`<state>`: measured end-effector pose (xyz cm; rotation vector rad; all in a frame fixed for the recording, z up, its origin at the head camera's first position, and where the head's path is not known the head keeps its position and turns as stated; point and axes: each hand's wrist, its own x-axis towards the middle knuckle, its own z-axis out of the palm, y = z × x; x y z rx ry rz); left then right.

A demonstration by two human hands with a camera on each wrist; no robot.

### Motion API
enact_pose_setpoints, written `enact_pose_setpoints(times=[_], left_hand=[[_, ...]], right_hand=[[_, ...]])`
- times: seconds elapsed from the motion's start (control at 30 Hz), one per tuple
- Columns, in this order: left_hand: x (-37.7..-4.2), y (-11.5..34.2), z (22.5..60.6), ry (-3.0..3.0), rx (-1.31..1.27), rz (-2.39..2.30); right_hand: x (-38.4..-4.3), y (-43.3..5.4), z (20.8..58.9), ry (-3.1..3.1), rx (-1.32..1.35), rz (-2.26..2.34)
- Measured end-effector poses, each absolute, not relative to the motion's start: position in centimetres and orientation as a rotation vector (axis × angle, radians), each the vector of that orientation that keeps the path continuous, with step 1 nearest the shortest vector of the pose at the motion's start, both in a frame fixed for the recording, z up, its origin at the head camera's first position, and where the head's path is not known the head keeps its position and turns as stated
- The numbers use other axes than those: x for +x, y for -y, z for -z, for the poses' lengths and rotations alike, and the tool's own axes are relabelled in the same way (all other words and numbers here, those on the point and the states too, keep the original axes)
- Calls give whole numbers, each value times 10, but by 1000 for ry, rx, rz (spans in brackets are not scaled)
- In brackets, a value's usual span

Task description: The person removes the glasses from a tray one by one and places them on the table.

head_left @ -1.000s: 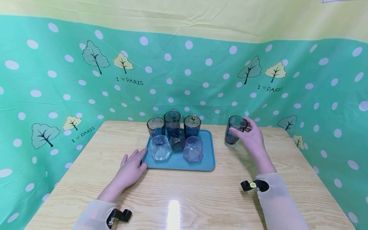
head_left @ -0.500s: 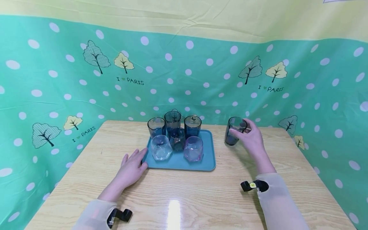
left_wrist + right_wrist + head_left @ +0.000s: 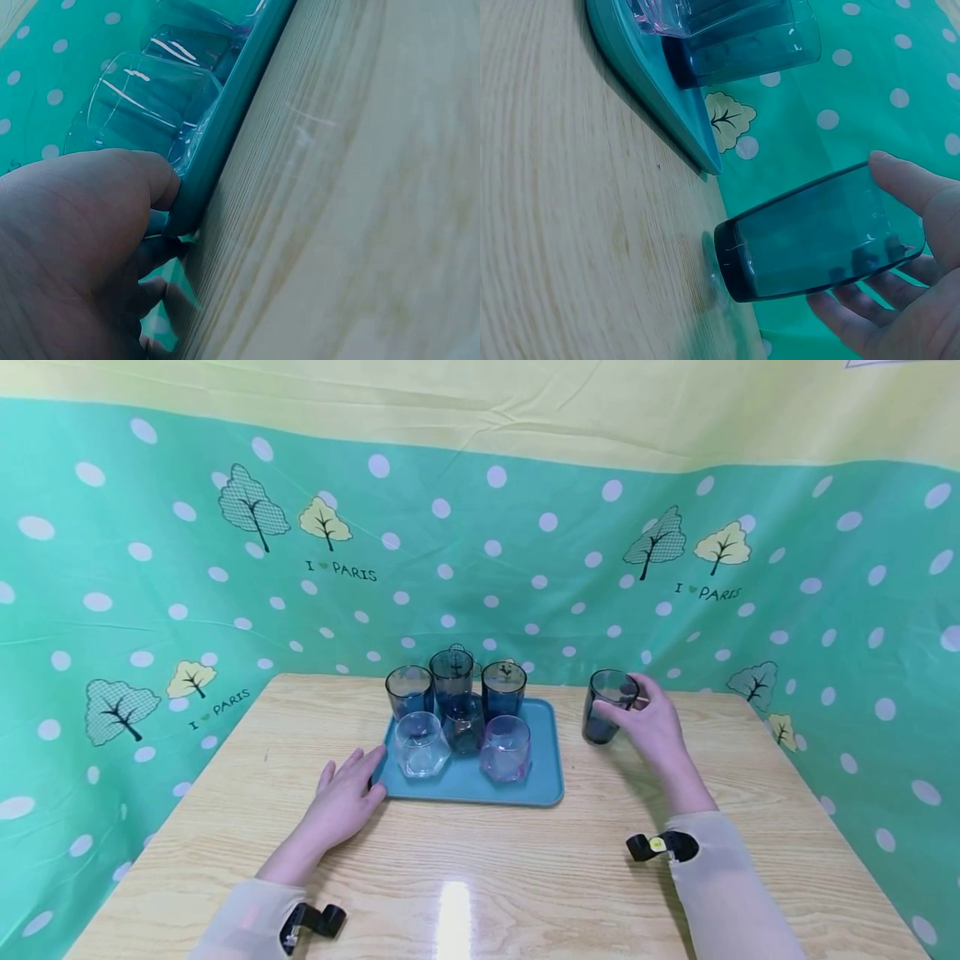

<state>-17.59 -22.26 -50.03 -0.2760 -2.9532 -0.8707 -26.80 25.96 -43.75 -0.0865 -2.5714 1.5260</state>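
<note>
My right hand holds a tall blue-grey tumbler near its rim, thumb on one side and fingers on the other. The tumbler is right of the blue tray; its base appears just above the table in the right wrist view. My left hand rests at the tray's front left corner, its thumb touching the rim and fingers relaxed alongside. On the tray, a clear faceted glass and a pinkish one stand in front. Behind them are several dark tumblers, partly overlapping.
The wooden table carries the tray near its back edge. A green dotted cloth hangs behind the table and along both sides. Bare wood lies between the tray and the held tumbler. Small black cameras sit on both wrists.
My right hand and the tumbler have shifted slightly left and nearer to me. The left hand, the tray and the glasses on it keep their places.
</note>
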Motion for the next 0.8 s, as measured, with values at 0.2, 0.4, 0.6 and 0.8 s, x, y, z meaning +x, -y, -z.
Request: enact_pose_setpoints(times=[0.2,0.4,0.6,0.8], left_hand=[[-176,223,501,2953,-275,868],[-176,223,502,2949,-276,874],[-177,224,502,2954,-274,869],[-177,224,502,2957,-276,868]], right_hand=[[-269,-258,439,2582,-84,-1524],[-269,-256,441,2585,-87,-1528],[-268,-255,440,2592,-96,-1536],[-269,-256,441,2601,-89,-1538]])
